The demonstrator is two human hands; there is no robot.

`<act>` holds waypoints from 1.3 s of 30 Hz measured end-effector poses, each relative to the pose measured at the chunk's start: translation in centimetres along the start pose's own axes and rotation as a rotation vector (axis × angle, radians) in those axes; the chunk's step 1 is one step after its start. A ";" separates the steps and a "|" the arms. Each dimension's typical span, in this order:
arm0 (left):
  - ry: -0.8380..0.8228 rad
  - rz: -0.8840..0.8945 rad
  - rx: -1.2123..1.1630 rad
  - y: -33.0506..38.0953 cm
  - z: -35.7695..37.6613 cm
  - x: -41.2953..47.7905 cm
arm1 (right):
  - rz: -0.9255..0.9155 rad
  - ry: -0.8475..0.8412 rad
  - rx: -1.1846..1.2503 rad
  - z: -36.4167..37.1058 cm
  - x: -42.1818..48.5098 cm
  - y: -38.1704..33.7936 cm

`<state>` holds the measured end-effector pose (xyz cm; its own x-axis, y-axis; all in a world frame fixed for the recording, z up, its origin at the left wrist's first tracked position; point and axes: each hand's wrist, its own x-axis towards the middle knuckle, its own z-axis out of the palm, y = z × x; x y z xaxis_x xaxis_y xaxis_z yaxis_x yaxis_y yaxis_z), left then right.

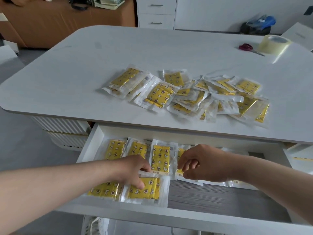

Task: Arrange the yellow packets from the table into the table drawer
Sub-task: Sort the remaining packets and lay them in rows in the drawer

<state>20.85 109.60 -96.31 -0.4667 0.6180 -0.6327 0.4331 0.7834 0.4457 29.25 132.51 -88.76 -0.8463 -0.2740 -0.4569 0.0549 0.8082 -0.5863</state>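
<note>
Several yellow packets in clear wrap lie heaped on the white table (67,70), the pile of packets (194,95) spreading right of centre. Below, the open drawer (88,150) holds a back row of packets (160,156) and two more at the front left. My left hand (135,172) rests with its fingers pressed on the front packet (147,190). My right hand (201,163) hovers over the back row with fingers curled loosely and nothing visibly between them.
A roll of clear tape (274,44) and red-handled scissors (247,48) lie at the table's far right. The drawer's grey bottom (220,197) shows bare on the right. A brown cabinet and white drawers stand behind the table.
</note>
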 end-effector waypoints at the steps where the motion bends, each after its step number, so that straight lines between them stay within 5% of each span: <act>1: -0.003 0.016 0.034 0.2 0.0 -0.1 | -0.007 0.001 -0.006 0.0 0.0 0.0; 11: 0.073 0.109 0.359 0.2 0.0 -0.2 | 0.016 -0.063 -0.041 0.1 -0.4 0.2; 18: 0.119 0.116 0.290 -0.2 0.3 0.1 | -0.006 -0.367 -0.010 1.6 -1.3 -0.7; 39: 0.188 0.307 0.372 -0.3 0.4 -0.1 | 0.006 -0.494 -0.009 1.8 -1.5 -0.9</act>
<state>21.05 109.32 -96.65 -0.3908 0.8437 -0.3682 0.8007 0.5089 0.3163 31.41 131.23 -88.79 -0.4936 -0.4815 -0.7243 0.0525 0.8148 -0.5774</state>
